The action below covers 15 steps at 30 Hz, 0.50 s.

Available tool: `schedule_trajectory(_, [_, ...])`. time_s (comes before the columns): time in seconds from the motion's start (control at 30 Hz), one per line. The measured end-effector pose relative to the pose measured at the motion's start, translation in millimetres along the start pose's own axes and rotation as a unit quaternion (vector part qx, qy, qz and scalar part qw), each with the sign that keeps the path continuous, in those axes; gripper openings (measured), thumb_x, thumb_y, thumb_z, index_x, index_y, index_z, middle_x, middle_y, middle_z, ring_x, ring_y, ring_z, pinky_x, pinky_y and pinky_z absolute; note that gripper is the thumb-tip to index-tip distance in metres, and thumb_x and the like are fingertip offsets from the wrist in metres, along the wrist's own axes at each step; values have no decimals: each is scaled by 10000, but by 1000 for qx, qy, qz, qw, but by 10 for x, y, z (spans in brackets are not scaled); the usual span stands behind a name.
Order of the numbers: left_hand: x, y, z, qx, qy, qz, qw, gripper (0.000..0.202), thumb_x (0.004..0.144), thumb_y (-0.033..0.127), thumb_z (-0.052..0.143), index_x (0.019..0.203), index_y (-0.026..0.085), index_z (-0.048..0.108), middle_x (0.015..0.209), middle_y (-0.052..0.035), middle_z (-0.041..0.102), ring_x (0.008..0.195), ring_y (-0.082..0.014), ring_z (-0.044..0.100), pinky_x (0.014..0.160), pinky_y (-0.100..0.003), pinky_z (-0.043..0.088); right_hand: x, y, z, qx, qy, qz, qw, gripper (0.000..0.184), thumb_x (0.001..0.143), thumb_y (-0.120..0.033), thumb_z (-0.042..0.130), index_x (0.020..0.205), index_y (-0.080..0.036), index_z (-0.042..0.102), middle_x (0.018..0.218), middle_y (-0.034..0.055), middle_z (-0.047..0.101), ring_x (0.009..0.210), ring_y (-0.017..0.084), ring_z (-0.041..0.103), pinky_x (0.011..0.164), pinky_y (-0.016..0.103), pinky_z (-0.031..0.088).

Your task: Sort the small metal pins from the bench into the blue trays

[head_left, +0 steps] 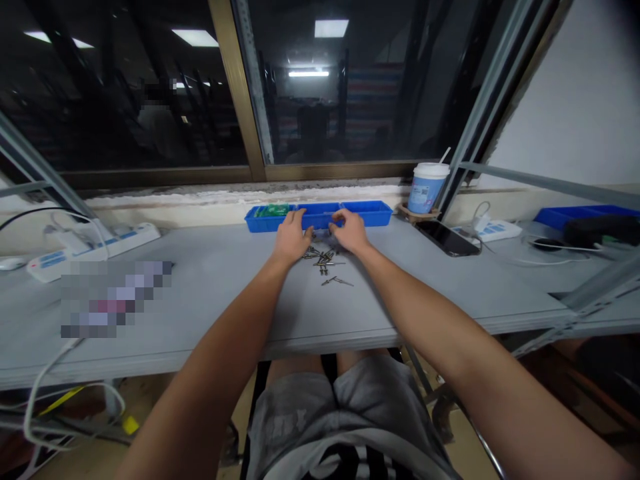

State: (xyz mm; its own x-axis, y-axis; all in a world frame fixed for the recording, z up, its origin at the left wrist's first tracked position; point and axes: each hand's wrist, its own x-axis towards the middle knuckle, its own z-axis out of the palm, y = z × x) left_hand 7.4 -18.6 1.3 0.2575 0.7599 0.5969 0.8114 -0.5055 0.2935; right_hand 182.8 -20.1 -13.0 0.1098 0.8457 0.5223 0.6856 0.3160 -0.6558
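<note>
A loose pile of small metal pieces with thin pins, which look like blind rivets (325, 257), lies on the grey table in front of me. My left hand (293, 238) is at the pile's left, fingers and thumb apart, by the front wall of a blue three-part tray (373, 216). Across from it, my right hand (350, 233) has its fingers bent together at the tray's middle compartment. A thin sliver seems to show at those fingertips, too small to make out. Green packets (273, 211) lie in the left compartment.
At the right stand a lidded blue cup (423, 190) and a dark phone (447, 238). Power strips (93, 252) with cables lie at both sides. A blurred-out object (117, 299) is at left. Metal shelf posts and a window frame the table.
</note>
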Motion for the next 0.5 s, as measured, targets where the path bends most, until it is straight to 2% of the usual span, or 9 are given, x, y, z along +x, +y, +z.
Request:
schedule_trajectory(0.07, [-11,-17,-12,19,-18,-22,999,518,881,240,545,1382,137,466,1393,-176,507,1276,-312,500,1068,-464,423,13,82,-40,-81,15,27,996,402,787,-265,579,1181,-184,594,1255,121,627,1202,326,474,1009,513,378])
schedule_trajectory(0.2, [-24,-97,7,51,-61,-42,996,474,886,250,515,1353,167,504,1411,-171,489,1300,-328,479,1075,-489,411,46,223,-90,-159,-17,67,985,659,776,-294,588,1409,-199,429,1516,125,411,1268,393,388,1014,600,349])
schedule_trajectory(0.33, [-34,-164,54,62,-113,-39,991,411,915,266,465,1293,137,564,1409,-171,504,1304,-312,477,1093,-464,396,82,278,-92,-198,-61,95,974,751,778,-311,588,1477,-193,339,1606,118,248,1315,395,347,1060,589,327])
schedule_trajectory(0.5, [-40,-188,80,66,-173,-21,983,364,962,284,384,1184,155,642,1350,-159,576,1273,-290,511,1076,-448,403,112,290,-75,-200,-82,103,971,843,751,-324,611,1514,-171,286,1624,130,190,1341,425,320,1059,607,323])
